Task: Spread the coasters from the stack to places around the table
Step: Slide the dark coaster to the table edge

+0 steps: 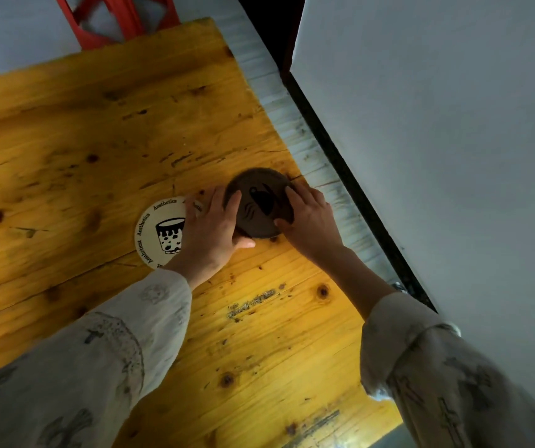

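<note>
Pine boards make up the surface, a yellow plank top scarred with knots and dark scuffs, and its long right edge is a pale, worn strip that runs diagonally just beside the brown stack. Beyond that strip a dark gap separates the surface from a white wall panel, so there is no room on that side of the stack, while to the left of the stack and on its near side the wood lies wide and bare. Past the far edge, well apart from the stack, stands a red metal frame on a grey floor. Both arms wear pale printed sleeves. The stack of round brown coasters sits flat close to the right edge; being round it has no long axis, but the black teapot print on its top face tilts with the spout toward the far side. The left hand curls round the stack's left rim, thumb at the near side, fingers on top. The right hand grips the right rim, thumb at the near edge. Just left of the stack a cream coaster with a cup drawing and lettering round its border lies flat, partly under the left hand.
</note>
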Motion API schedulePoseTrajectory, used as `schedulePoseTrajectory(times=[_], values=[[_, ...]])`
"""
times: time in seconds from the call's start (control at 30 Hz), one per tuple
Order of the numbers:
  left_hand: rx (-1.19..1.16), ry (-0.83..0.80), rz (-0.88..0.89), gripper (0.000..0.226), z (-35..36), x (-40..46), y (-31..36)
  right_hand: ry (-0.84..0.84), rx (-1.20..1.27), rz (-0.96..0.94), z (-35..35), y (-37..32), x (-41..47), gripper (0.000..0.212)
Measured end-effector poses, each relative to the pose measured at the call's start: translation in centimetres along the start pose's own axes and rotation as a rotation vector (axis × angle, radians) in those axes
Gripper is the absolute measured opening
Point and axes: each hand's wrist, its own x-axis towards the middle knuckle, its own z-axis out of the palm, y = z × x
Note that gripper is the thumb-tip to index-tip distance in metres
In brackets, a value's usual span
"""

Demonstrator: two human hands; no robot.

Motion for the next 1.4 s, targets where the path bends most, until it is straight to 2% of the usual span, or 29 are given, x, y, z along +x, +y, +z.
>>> schedulePoseTrajectory(times=[0.17, 0.37, 0.63, 0.77, 1.4], values=[[-0.095, -0.008, 0.009, 0.081, -0.3, 0.6, -0.1, 0.064, 0.110, 0.001, -0.6, -0.1, 0.1, 0.050], [-0.101, -0.027, 0.043, 0.081, -0.2, 1.6, -0.6, 0.110, 0.183, -0.035, -0.5, 0.6, -1.4, 0.034], [-0.188, -0.052, 0.013, 0.084, 0.1, 2.2, -0.6, 0.091, 0.140, -0.083, -0.6, 1.3, -2.1, 0.037], [-0.200, -0.064, -0.004, 0.085, 0.0, 2.4, -0.2, 0.070, 0.045, -0.093, -0.6, 1.7, -1.7, 0.040], [-0.161, -0.135, -0.064, 0.086, -0.1, 3.5, 0.7, 0.076, 0.119, -0.038, -1.4, 1.7, -1.0, 0.037]])
